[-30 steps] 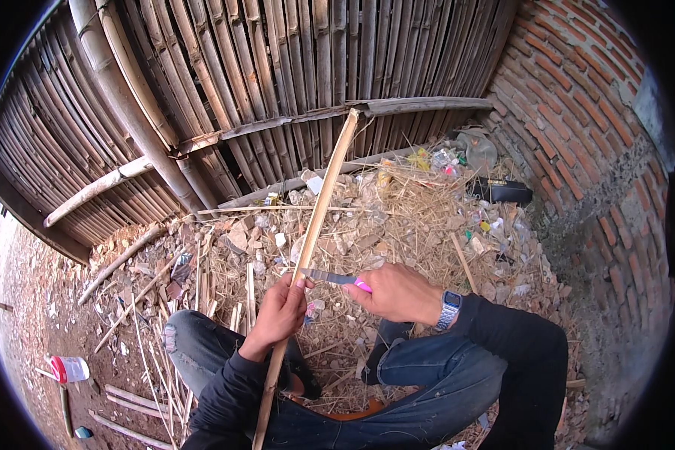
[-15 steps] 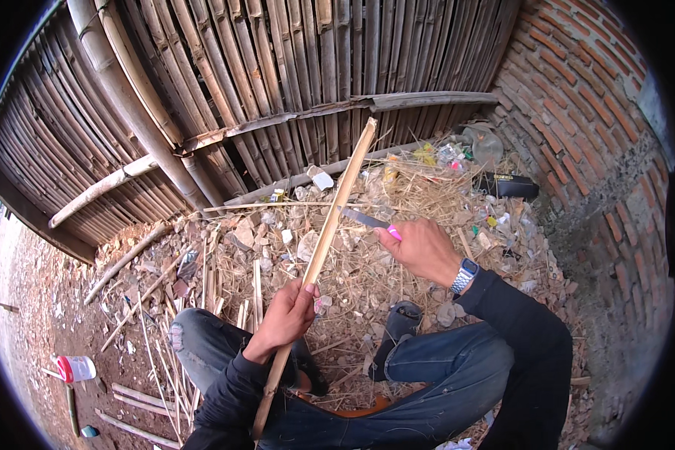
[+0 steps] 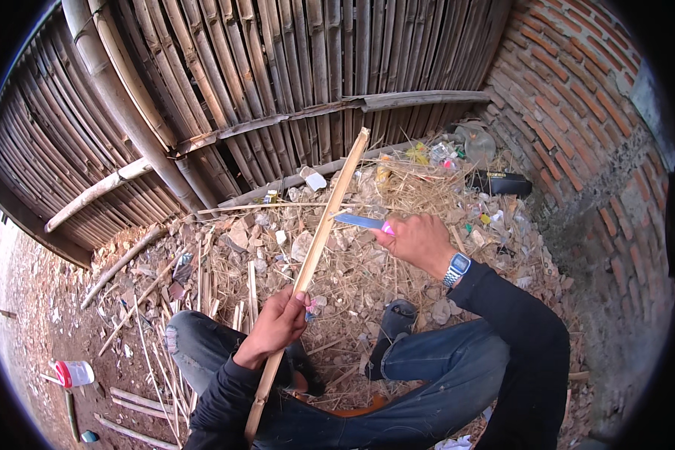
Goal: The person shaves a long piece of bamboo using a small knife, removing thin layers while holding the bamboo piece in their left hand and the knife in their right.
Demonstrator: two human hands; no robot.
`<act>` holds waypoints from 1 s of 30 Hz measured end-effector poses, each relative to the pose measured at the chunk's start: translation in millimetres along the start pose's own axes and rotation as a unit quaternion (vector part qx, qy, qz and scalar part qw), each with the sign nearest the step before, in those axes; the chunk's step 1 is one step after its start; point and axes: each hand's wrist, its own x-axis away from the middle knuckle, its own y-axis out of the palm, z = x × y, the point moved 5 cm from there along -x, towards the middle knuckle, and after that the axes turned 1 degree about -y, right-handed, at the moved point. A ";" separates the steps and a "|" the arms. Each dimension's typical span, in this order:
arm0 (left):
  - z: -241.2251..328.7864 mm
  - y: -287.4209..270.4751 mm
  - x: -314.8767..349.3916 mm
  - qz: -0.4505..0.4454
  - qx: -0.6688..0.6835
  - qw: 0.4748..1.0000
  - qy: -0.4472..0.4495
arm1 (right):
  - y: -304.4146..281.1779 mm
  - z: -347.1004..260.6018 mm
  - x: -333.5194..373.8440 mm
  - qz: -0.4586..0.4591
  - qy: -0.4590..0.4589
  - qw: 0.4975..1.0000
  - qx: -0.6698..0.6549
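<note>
A long split bamboo strip (image 3: 324,236) slants up and away from my lap, its far end pale and cut. My left hand (image 3: 277,322) is wrapped round it below the middle, thumb on top. My right hand (image 3: 420,241) grips a knife (image 3: 358,220) with a pink handle; most of the handle is hidden in the fist. The blade points left, and its tip meets the right edge of the strip above my left hand. A small pale curl shows at that spot.
Several thin bamboo strips (image 3: 157,360) lie on the ground at my left. A red-and-white plastic cup (image 3: 75,373) lies farther left. Ahead stands a bamboo wall (image 3: 292,60), with a brick wall (image 3: 577,112) at the right. Rubble, straw and litter cover the ground, with a black case (image 3: 500,183) by the bricks.
The blade has turned its flat face more toward view, still at the strip's edge. The whole view has shifted slightly. Both hands keep their hold.
</note>
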 end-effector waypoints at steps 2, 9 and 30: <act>-3.3 7.9 2.4 -0.004 0.016 1.000 -0.008 | 7.3 31.5 -8.5 0.006 0.074 0.997 0.011; -31.0 11.0 33.9 -0.045 -0.022 0.998 -0.034 | -29.3 142.0 6.1 0.104 0.258 0.961 0.002; -20.8 5.3 34.8 0.008 0.007 1.000 -0.006 | -0.4 11.2 -2.5 0.012 0.047 0.999 -0.023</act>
